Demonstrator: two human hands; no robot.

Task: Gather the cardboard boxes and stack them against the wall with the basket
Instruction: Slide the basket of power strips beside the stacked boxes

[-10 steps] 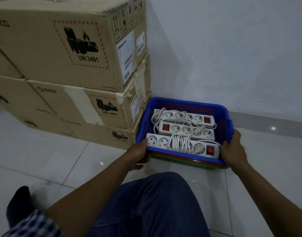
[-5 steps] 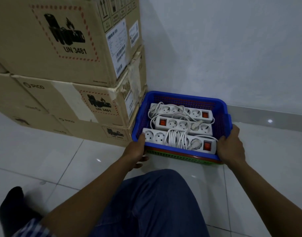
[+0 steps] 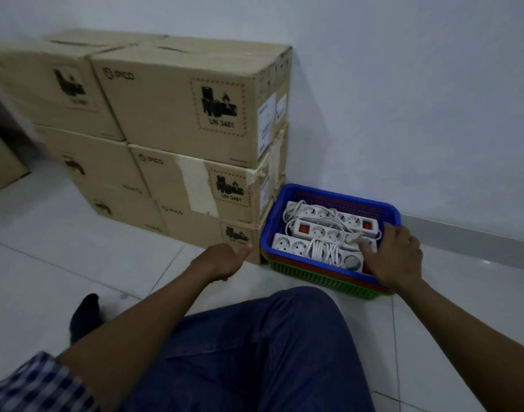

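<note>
The cardboard boxes (image 3: 189, 114) stood stacked three high in two columns against the white wall (image 3: 403, 84), the nearer column carrying battery warning labels. Just right of the stack, touching its lowest box, the blue basket (image 3: 338, 194) sat on the tiled floor (image 3: 76, 263) close to the wall, nested over a red and a green basket (image 3: 323, 276). Three white power strips (image 3: 308, 233) with coiled cords lay inside it.

The right hand (image 3: 394, 257) reached over the basket's near right corner, its fingers (image 3: 366, 249) spread and resting on the strips without curling round anything. The left hand (image 3: 222, 260) hovered apart from the basket, near the bottom box's corner, loosely curled and holding nothing, thumb pointing toward the box. A knee in blue jeans (image 3: 255, 337) filled the foreground.
</note>
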